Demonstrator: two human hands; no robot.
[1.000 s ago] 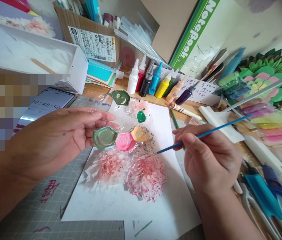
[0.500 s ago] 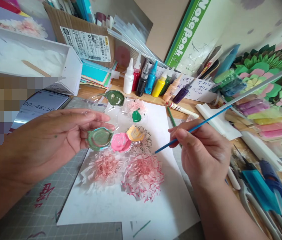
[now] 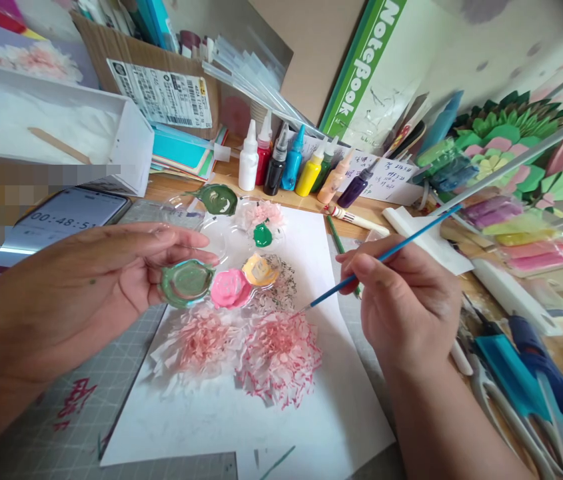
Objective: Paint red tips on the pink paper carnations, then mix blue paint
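Sunk among craft supplies, a grey cutting mat (image 3: 96,383) fills the lower left of the frame, and a row of paint bottles (image 3: 292,167) stands at upper centre. On the white sheet (image 3: 201,427) at lower centre lie a paler flower (image 3: 201,341) and, just right of it, a red-edged flower (image 3: 281,357). From where I stand, the left hand (image 3: 116,280) pinches the clear palette (image 3: 226,243) by its left side, holding it over the sheet. The right hand (image 3: 406,300) grips a blue paintbrush (image 3: 411,237) like a pencil, tip at the red-edged flower's upper right rim; whether it touches, I cannot tell. That palette worries me: held from one side, it could tip, and the pink paint (image 3: 231,288) might slide onto the petals. Too much push on the brush could crease or tear such thin-looking ruffles, an overloaded tip could blot them, and a lowered wrist could smear the edges.
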